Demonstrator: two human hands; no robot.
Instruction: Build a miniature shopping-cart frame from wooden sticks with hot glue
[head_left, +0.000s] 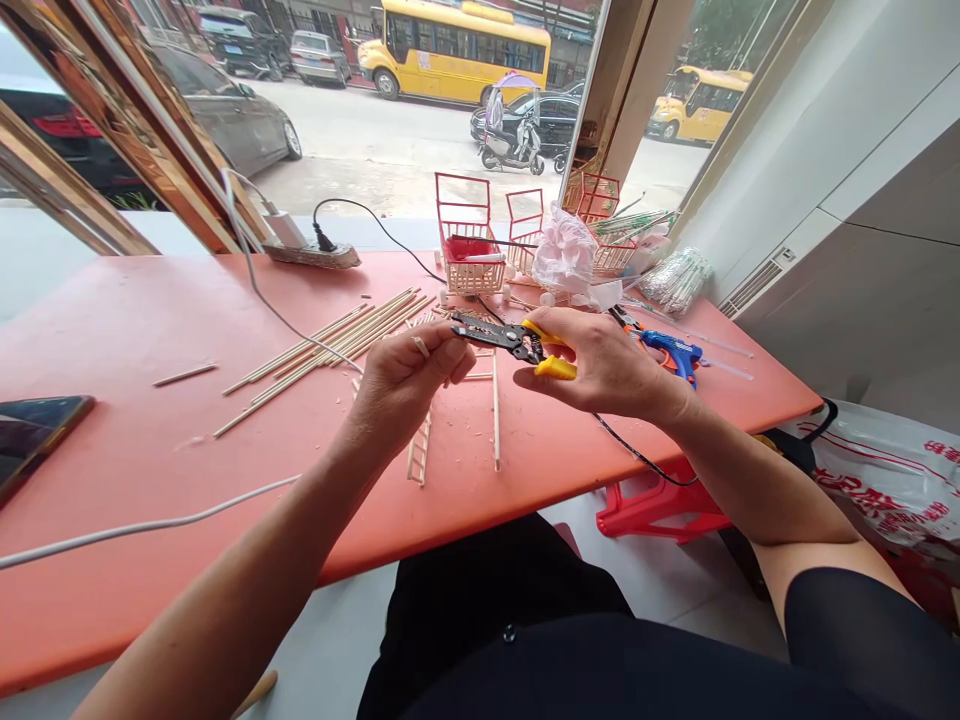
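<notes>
My right hand (pixel 607 365) is closed around the yellow handles of black cutting pliers (pixel 510 340), whose jaws point left. My left hand (pixel 409 375) is closed in a pinch just left of the jaws, holding a short piece of thin wooden stick (pixel 421 346). Both hands hover over the orange table (pixel 112 330). Beneath them lie a small ladder-like stick frame (pixel 420 450) and a single stick (pixel 496 410).
A bundle of long wooden sticks (pixel 330 345) lies to the left. A power strip (pixel 307 252) with cables, red-and-white model baskets (pixel 469 245), a white plastic bag (pixel 564 250), a blue glue gun (pixel 671 350) and a phone (pixel 34 435) surround the work spot. A red stool (pixel 652 505) stands below.
</notes>
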